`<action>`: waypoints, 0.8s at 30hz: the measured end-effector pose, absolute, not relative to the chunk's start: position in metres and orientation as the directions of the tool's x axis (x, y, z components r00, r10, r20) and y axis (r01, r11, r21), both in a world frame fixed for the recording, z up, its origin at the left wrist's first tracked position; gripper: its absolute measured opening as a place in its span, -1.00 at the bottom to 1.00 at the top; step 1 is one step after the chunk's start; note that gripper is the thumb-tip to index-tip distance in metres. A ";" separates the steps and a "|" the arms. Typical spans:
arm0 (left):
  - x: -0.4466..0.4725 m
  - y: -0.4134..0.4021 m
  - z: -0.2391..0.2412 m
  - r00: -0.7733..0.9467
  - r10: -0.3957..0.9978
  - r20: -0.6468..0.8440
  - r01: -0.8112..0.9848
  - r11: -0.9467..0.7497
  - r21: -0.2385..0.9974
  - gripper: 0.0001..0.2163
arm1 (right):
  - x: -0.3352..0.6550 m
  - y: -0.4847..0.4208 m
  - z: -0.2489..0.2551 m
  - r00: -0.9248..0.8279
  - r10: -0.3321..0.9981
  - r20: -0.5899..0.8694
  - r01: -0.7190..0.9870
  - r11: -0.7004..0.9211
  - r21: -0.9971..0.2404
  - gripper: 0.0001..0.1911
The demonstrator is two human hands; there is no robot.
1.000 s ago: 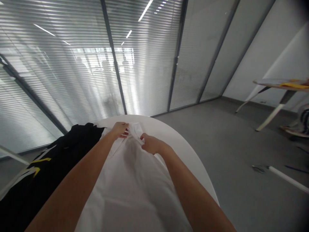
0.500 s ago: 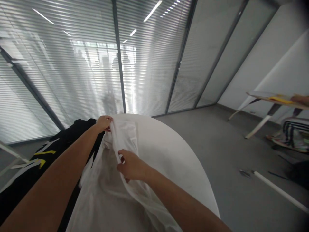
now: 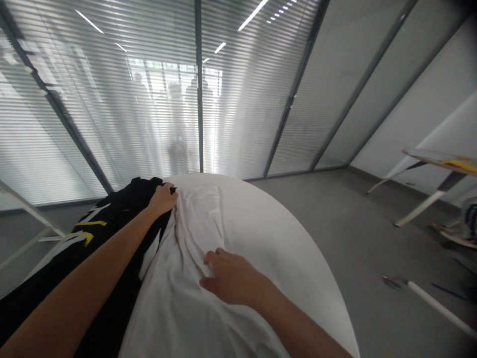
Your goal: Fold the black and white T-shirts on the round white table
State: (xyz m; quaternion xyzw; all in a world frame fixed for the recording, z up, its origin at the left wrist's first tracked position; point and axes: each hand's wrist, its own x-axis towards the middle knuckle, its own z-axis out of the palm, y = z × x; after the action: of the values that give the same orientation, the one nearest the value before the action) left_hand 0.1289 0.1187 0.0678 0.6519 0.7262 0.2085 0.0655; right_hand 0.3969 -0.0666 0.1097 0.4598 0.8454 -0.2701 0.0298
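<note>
Mostly, the white cloth [image 3: 190, 308] fills the space around seven o'clock of the view, spread lengthwise on the round white counter [image 3: 276, 233], with long creases running toward its far end near the rim. Just below nine o'clock, the left hand [image 3: 164, 199] rests by the cloth's far left edge, where it meets a black garment [image 3: 124, 206]; its fingers are bent, but whether they pinch any fabric cannot be told. At six o'clock, the right hand [image 3: 234, 277] lies over the cloth's right-hand edge, its fingers loosely parted and the thumb held away from the forefinger. Stretching out toward eight o'clock, the black garment bears yellow [image 3: 91, 223] and white markings, and the left forearm crosses above it. Bare counter shows between four and five o'clock. Beyond, at twelve, stands a glass partition [image 3: 246, 114] with horizontal blinds. A second counter [image 3: 428, 158] with something yellow on it stands at three o'clock, and a white pole [image 3: 439, 306] lies on the grey floor [image 3: 346, 223] toward four.
</note>
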 end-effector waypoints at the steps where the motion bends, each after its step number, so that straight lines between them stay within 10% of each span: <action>1: 0.130 0.108 0.069 -0.098 0.976 0.194 0.931 0.022 0.364 -0.61 | 0.403 -0.068 0.111 -0.581 0.747 -0.322 0.800 0.451 -0.396 -0.53; 8: 0.156 0.006 0.066 0.178 0.975 0.134 0.945 -0.207 0.254 -0.72 | 0.414 -0.083 0.112 -0.614 0.691 -0.381 0.787 0.575 -0.224 -0.49; 24: 0.168 -0.083 0.044 0.302 0.915 0.266 0.929 -0.345 0.133 -0.69 | 0.448 -0.111 0.092 -0.661 0.628 -0.411 0.745 0.483 -0.461 0.02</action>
State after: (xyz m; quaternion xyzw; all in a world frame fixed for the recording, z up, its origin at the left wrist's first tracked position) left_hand 0.1680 -0.0829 0.0441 0.8066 0.5717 0.1485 -0.0231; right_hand 0.4480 -0.1112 0.0916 0.4008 0.8560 -0.3129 0.0934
